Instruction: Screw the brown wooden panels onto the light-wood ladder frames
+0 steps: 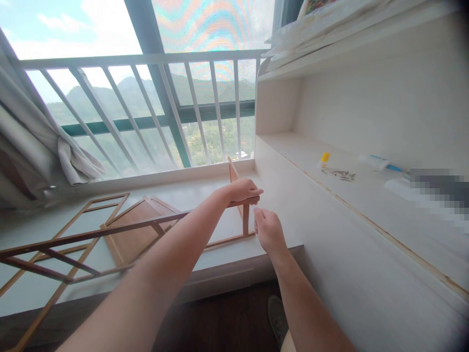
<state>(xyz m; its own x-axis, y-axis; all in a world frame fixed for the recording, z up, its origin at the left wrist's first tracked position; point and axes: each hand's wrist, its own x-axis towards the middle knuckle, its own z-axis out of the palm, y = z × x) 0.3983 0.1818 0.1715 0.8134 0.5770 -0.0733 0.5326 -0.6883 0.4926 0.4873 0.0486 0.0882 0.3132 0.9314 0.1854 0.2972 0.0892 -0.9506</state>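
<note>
A thin wooden frame (110, 230) of brown slats lies across a white window ledge (205, 188). My left hand (244, 189) is closed over the frame's top rail at its right end corner. Just below and to the right, my right hand (267, 230) is pinched shut close to that corner post; what its fingers hold is too small to make out. A flat brown wooden panel (135, 230) lies on the ledge under the frame.
A white desk unit (330, 234) stands at the right, bearing a yellow-capped tube (324, 158), loose screws (340, 173) and a white and blue tube (377, 163). A white railing (146, 112) and a curtain (40, 146) border the window. My shoe (276, 318) is on the dark floor.
</note>
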